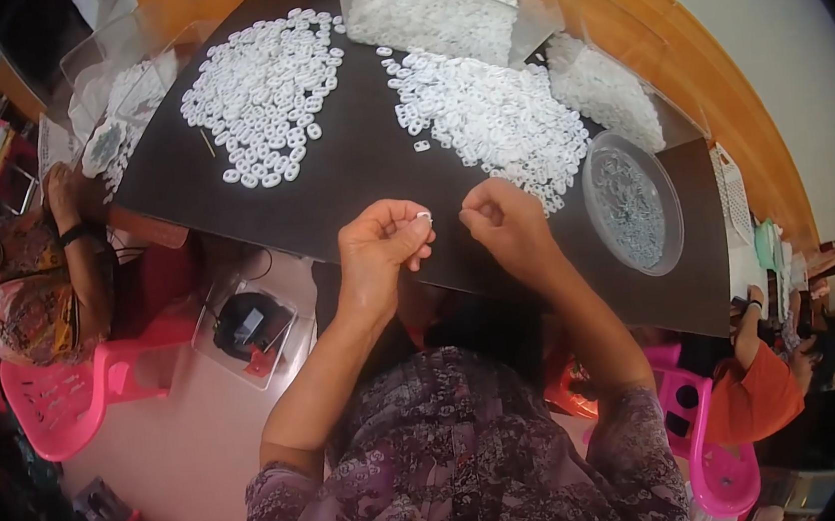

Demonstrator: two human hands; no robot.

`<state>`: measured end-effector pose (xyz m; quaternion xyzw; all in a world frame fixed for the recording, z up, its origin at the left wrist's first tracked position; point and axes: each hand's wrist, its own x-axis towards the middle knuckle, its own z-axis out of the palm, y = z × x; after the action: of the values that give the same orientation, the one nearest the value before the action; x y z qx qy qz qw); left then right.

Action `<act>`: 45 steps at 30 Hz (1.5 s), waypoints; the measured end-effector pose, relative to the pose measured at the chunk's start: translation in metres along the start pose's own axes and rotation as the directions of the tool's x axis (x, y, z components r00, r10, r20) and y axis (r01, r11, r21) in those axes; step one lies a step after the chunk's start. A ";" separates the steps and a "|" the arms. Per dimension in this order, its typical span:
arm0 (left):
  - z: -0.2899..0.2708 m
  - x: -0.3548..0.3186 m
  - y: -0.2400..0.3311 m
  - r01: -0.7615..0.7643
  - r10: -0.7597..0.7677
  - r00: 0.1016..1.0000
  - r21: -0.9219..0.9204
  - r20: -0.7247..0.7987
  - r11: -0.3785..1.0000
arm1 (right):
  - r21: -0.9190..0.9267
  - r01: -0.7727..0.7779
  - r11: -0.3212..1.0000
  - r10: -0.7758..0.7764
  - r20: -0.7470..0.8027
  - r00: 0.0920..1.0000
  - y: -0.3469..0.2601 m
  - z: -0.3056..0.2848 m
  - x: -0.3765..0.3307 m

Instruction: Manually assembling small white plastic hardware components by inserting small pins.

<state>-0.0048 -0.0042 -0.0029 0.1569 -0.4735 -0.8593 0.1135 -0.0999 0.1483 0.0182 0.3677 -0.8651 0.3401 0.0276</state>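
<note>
The left hand is curled nearly closed, pinching one small white plastic ring at its fingertips; the right hand is bunched just beside it, and whether it holds anything cannot be told. The ring looks light, stiff and slippery, best gripped by its rim. Beyond, heaps of similar white rings cover the dark tabletop, near a round clear plastic dish.

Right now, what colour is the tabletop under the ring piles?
Black tabletop; clearest in the head view.

White rings on a black counter; pink chair; purple floral-patterned sleeves; clear round dish.
</note>
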 end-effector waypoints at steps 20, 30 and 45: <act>0.000 -0.012 0.004 -0.048 0.047 0.998 0.008 0.042 0.999 | 0.482 -0.211 0.850 0.136 0.187 0.973 -0.040 -0.004 -0.001; -0.001 -0.012 0.003 -0.046 0.046 0.998 0.006 0.044 0.999 | 0.446 -0.190 0.875 0.128 0.167 0.978 -0.040 -0.003 -0.001; -0.003 -0.014 0.003 -0.041 0.039 0.998 0.042 0.041 0.998 | 0.433 -0.194 0.880 0.129 0.174 0.976 -0.039 0.001 -0.002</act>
<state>0.0091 -0.0035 0.0003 0.1326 -0.4969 -0.8495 0.1178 -0.0728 0.1298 0.0389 0.3135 -0.7911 0.5043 -0.1469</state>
